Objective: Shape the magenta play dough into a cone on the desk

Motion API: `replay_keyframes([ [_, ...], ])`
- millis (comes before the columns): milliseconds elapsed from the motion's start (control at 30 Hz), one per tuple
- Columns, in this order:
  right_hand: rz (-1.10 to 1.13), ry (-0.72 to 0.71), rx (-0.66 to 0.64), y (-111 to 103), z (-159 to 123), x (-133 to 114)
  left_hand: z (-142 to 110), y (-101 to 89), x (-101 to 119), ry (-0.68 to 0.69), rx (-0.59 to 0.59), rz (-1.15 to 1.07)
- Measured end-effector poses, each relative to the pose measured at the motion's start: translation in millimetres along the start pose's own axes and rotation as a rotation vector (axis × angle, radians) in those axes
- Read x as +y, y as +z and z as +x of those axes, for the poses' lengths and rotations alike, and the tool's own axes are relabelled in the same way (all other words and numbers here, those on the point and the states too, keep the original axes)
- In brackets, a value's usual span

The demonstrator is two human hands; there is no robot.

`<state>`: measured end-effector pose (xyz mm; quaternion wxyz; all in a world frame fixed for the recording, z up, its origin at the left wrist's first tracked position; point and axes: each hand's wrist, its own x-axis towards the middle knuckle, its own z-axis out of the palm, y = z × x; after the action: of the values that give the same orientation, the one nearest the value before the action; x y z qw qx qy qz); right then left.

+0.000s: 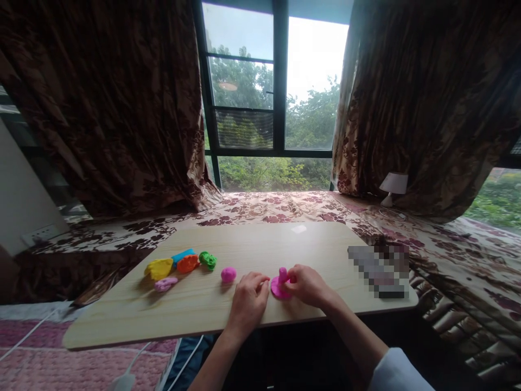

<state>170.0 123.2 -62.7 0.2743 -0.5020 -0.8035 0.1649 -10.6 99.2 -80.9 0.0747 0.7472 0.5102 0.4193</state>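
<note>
A pale, bluish-white sleeve [399,372] ends on the right arm [356,328]. The left hand [249,300] and right hand [308,286] are bare.

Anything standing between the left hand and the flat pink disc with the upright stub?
Nothing visible: the left hand is right beside the pink disc. The right hand is on the disc's opposite side, and the pink ball lies left of both hands.

No text is readable on or around the table [130,312]. One patch [380,273] — at its right end — is pixelated.
</note>
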Motion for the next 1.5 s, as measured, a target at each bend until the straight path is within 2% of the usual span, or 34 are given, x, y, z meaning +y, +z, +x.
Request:
replay_keyframes([
  [133,0.044,-0.049,-0.080,-2.9,2.7,4.8,-0.8,0.6,-1.1,-0.001,-0.010,0.007],
  [367,0.054,-0.056,-0.069,8.2,2.6,11.5,-0.5,1.5,-0.4,0.022,-0.057,0.032],
  [600,0.032,-0.127,-0.116,-1.1,1.9,9.7,-2.4,-1.7,5.6,0.086,-0.082,0.102],
  [833,-0.065,-0.142,-0.074,-12.4,-20.9,3.2,-1.6,2.2,5.7,0.134,-0.122,0.197],
  [1000,-0.128,-0.126,-0.033,-9.6,-38.7,-2.3,-2.6,2.5,10.7,0.169,-0.133,0.258],
  [1100,-0.135,-0.125,-0.021,-9.7,-37.9,-1.4,-3.4,1.3,14.8,0.194,-0.132,0.285],
  [1233,-0.091,-0.123,-0.009,-21.3,-31.3,9.2,-3.5,1.8,14.7,0.204,-0.125,0.299],
  [1367,-0.077,-0.055,0.054,-33.2,-27.8,23.3,-3.9,3.5,11.2,0.197,-0.130,0.290],
  [1500,-0.121,0.005,0.058,-32.6,-26.7,30.0,-4.4,3.8,10.5,0.190,-0.134,0.278],
])
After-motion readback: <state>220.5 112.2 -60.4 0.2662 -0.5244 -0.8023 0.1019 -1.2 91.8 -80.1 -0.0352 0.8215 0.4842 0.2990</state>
